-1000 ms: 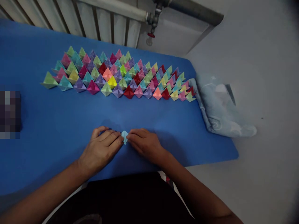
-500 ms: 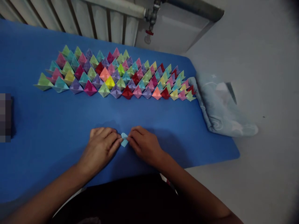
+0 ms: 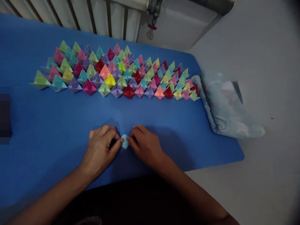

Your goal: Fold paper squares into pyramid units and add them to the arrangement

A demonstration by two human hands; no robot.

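Note:
A small piece of folded light-blue paper (image 3: 125, 142) is pinched between my two hands, low over the blue tabletop (image 3: 70, 125). My left hand (image 3: 102, 145) grips its left edge between thumb and fingers. On the opposite edge, the thumb and fingers of my right hand (image 3: 145, 142) are closed. The fingertips hide the paper's side corners. Beyond my hands stand several rows of folded paper boats (image 3: 117, 90) in green, blue, purple, pink, red and yellow, packed close together with their points up.
A folded pale-blue patterned cloth (image 3: 225, 109) lies over the table's right end. Behind the table is a white radiator (image 3: 100, 18) with a red-handled valve (image 3: 152, 27). A dark, blurred-out object (image 3: 4, 118) sits at the left edge.
My thumbs have shifted on the light-blue paper, and its visible outline looks a little different. The whole view has shifted slightly; the paper boats stand as before.

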